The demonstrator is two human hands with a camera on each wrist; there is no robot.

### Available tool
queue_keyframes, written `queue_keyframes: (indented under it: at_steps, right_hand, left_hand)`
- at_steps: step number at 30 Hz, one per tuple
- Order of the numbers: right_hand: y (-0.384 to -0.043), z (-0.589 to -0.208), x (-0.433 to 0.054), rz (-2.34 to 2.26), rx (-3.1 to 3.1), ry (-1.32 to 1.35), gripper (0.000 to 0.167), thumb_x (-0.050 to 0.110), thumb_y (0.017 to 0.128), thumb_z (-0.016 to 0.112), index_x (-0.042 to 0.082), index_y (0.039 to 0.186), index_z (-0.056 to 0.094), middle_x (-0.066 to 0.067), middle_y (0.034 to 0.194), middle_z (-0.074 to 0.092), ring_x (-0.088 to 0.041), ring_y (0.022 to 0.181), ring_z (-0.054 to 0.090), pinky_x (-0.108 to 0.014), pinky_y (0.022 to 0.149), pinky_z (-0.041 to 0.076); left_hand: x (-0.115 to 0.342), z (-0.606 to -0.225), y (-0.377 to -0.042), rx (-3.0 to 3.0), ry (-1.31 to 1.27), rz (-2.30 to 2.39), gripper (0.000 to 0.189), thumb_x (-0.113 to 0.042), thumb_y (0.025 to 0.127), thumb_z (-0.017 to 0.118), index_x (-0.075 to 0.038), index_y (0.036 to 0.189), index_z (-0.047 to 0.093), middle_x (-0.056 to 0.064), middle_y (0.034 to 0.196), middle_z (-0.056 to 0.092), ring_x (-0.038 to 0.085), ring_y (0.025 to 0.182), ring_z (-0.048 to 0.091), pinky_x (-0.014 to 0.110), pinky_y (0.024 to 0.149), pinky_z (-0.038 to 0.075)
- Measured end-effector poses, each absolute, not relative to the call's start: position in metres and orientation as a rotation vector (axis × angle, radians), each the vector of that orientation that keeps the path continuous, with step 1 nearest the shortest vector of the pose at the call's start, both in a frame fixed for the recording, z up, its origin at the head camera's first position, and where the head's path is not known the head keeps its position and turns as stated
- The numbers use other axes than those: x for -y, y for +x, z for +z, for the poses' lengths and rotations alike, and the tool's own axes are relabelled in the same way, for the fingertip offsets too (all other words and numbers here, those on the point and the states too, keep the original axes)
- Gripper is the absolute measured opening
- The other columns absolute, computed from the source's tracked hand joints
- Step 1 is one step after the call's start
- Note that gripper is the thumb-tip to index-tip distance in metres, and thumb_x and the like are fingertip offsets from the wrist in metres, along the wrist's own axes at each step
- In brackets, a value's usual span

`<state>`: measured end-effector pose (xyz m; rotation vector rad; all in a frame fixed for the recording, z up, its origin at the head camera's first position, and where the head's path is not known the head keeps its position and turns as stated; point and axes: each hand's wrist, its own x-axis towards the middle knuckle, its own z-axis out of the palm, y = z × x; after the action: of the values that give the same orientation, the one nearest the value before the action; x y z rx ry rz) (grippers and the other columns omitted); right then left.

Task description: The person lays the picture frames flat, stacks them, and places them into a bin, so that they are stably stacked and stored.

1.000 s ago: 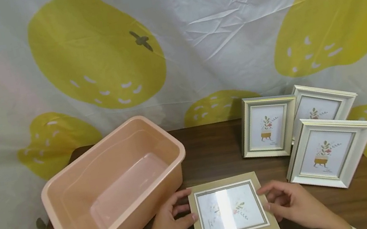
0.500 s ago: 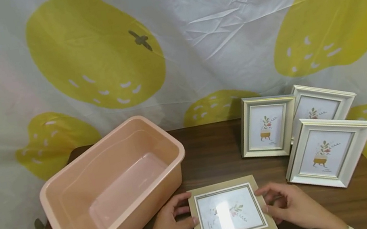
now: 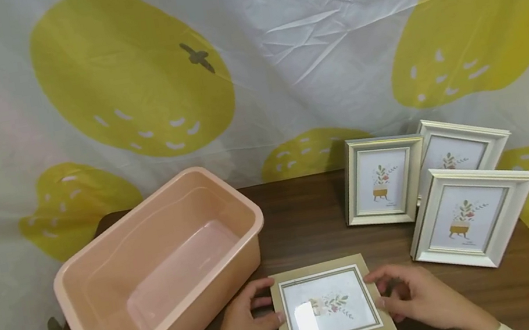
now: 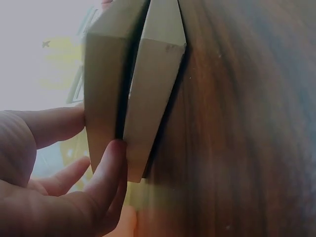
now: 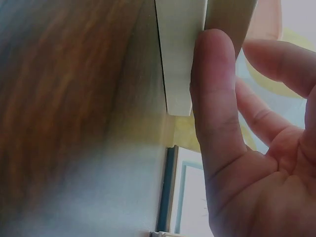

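A tan picture frame [image 3: 328, 304] with a plant print under glare lies near the table's front, face up. Beneath it, a second frame [image 4: 155, 98] shows in the left wrist view, with a dark gap between the two. My left hand [image 3: 242, 328] pinches the upper frame's left side, index finger by the top edge and thumb [image 4: 111, 153] at the seam. On the opposite side, my right hand [image 3: 418, 300] pinches the same frame, its thumb [image 5: 215, 74] along the seam. The lower frame is mostly hidden from above.
A pink plastic tub [image 3: 161, 271] with a bare bottom stands left. To the right are three upright picture frames: a front one [image 3: 470, 217], a left one [image 3: 384, 179] and a partly covered rear one [image 3: 468, 144]. Behind hangs a fruit-print cloth [image 3: 255, 54].
The glare on the upper frame's glass has slid left and down, and the frame has tilted and dropped slightly. Both hands keep their places at its sides. The head view has shifted a little.
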<state>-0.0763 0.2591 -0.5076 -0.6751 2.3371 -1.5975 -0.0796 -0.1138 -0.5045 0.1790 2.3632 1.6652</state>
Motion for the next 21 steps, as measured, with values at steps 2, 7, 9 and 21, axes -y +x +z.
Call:
queue_keyframes:
  at_steps: [2, 7, 9, 21]
  right_hand:
    - [-0.077, -0.507, -0.259, -1.587, -2.334, -0.682, 0.034, 0.007, 0.099, 0.073, 0.004, 0.132, 0.064, -0.018, 0.102, 0.061, -0.006, 0.063, 0.068, -0.035, 0.054, 0.062]
    - [-0.079, -0.505, -0.261, -1.529, -2.443, -0.742, 0.033, 0.007, 0.098, 0.074, 0.008, 0.130, 0.066, -0.010, 0.099, 0.066, -0.002, 0.066, 0.066, -0.029, 0.056, 0.060]
    - [-0.080, -0.502, -0.262, -1.534, -2.475, -0.776, 0.032, 0.006, 0.097, 0.075, 0.007, 0.129, 0.067, -0.010, 0.099, 0.068, -0.004, 0.069, 0.067, -0.029, 0.058, 0.059]
    - [-0.091, -0.464, -0.274, -1.604, -2.640, -0.758, 0.031, -0.003, 0.097, 0.070, 0.009, 0.126, 0.067, -0.002, 0.096, 0.074, -0.014, 0.078, 0.072, -0.029, 0.062, 0.059]
  left_hand:
    - [0.114, -0.505, -0.080, -2.381, 0.161, 1.635, 0.058, -0.018, 0.086, 0.086, -0.021, 0.140, 0.064, 0.012, 0.136, 0.068, 0.030, 0.121, 0.067, 0.028, 0.083, 0.058]
    - [0.115, -0.506, -0.080, -2.365, 0.144, 1.638, 0.059, -0.018, 0.086, 0.086, -0.021, 0.141, 0.063, 0.016, 0.134, 0.067, 0.028, 0.118, 0.069, 0.028, 0.080, 0.060]
    - [0.114, -0.507, -0.081, -2.364, 0.151, 1.643, 0.059, -0.018, 0.087, 0.086, -0.021, 0.141, 0.063, 0.017, 0.134, 0.067, 0.028, 0.117, 0.069, 0.027, 0.080, 0.060]
    - [0.111, -0.509, -0.084, -2.449, 0.245, 1.580, 0.055, -0.016, 0.091, 0.082, -0.019, 0.142, 0.064, 0.006, 0.147, 0.060, 0.026, 0.117, 0.068, 0.025, 0.086, 0.056]
